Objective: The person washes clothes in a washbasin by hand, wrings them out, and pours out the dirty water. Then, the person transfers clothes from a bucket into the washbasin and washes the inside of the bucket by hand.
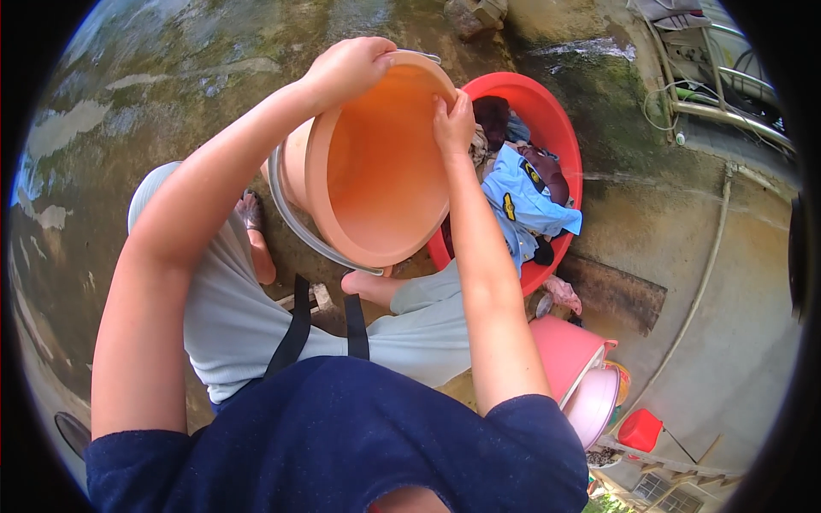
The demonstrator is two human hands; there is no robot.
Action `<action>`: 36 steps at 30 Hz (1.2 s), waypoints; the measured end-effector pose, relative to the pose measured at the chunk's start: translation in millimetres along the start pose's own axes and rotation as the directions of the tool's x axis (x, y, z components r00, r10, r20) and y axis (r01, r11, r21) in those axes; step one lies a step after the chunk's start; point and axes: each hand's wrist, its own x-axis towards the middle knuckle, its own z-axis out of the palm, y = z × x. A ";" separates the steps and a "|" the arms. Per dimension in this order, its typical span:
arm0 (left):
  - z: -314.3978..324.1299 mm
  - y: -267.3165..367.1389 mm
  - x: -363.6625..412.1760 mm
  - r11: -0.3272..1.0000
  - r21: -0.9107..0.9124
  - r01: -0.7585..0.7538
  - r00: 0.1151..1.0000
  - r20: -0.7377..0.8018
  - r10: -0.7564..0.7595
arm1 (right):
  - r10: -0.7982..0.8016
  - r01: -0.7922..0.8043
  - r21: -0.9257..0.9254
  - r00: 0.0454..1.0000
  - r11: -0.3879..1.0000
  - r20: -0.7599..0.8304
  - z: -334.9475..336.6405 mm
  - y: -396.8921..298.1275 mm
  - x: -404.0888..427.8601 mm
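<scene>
Both hands hold an orange plastic bucket (385, 167) by its rim, in front of my knees. My left hand (353, 69) grips the far left of the rim, thumb inside. On the right side of the rim, my right hand (455, 123) has its thumb inside too. The bucket is tilted with its mouth towards me; whether any water lies in it I cannot tell. Its grey bail handle (301, 237) hangs along the near left side. Right of the bucket stands a red plastic basin (561, 122) of clothes, with a light blue shirt (526, 192) bearing dark badges on top.
A pink bucket (564, 353) and a pale pink basin (593, 404) lie at my right. A wooden board (612, 292) rests behind the red basin. A hose or pipe (696, 288) runs along the wall. Farther back are a metal rack (731, 118) and a stone block (474, 16).
</scene>
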 end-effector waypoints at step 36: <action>0.6 -0.3 4.3 1.000 -0.013 -0.006 0.999 0.043 0.007 | -0.087 0.083 -0.054 0.994 0.995 -0.067 -0.8 13.2 -11.2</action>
